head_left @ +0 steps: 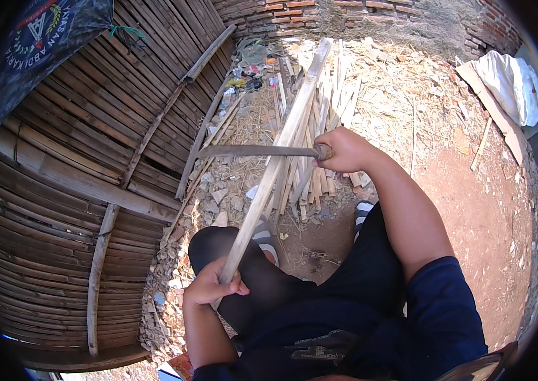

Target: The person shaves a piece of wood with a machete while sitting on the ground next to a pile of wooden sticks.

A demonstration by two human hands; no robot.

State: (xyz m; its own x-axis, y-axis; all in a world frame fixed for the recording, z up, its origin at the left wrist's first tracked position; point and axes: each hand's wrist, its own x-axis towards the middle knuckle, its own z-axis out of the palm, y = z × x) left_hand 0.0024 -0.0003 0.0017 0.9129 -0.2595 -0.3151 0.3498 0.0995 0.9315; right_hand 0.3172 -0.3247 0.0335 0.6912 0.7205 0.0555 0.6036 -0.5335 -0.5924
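Note:
My left hand is closed round the near end of a long pale wooden strip, just over my left knee. The strip slants away from me, its far end above a heap of wooden strips on the ground. In my right hand is the handle of a machete, gripped in a fist. Its long dark blade points left and lies across the strip near the middle; whether it touches the wood I cannot tell.
A bamboo-slat wall runs along the left, with rubble at its foot. A brick wall closes off the back. At the right a white sack lies on a brown board. My sandalled feet are beside the heap.

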